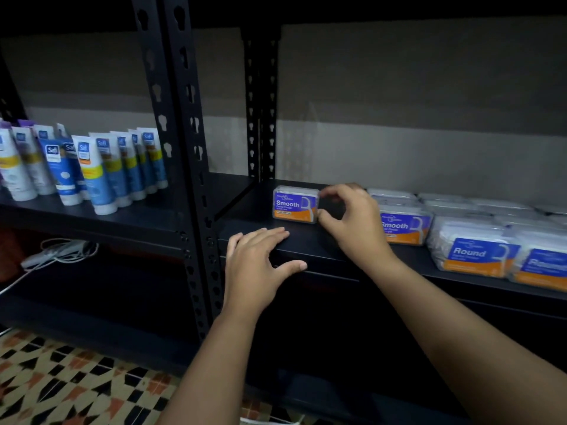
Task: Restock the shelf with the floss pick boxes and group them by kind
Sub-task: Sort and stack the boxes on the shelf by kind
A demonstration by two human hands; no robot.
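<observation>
- Head view, and the right hand is at the right end of a Smooth floss pick box, thumb low and forefinger high, the fingers curled and pinching that end of the box.
- Box stands on the dark shelf, towards its left part, with its label facing out.
- Look of it: clear plastic case, blue label reading "Smooth", orange band along the bottom, a white floss pick drawn at the right.
- Left hand lies flat on the shelf's front edge, fingers straight and spread, holding nothing, just in front of the box and apart from it.
- Behind the right wrist stands a second Smooth box; further right, Round boxes with the same blue and orange label, more clear boxes lined up behind them.
- Neighbouring shelf on the left carries white and blue tubes standing upright, and patterned floor tiles show below.
</observation>
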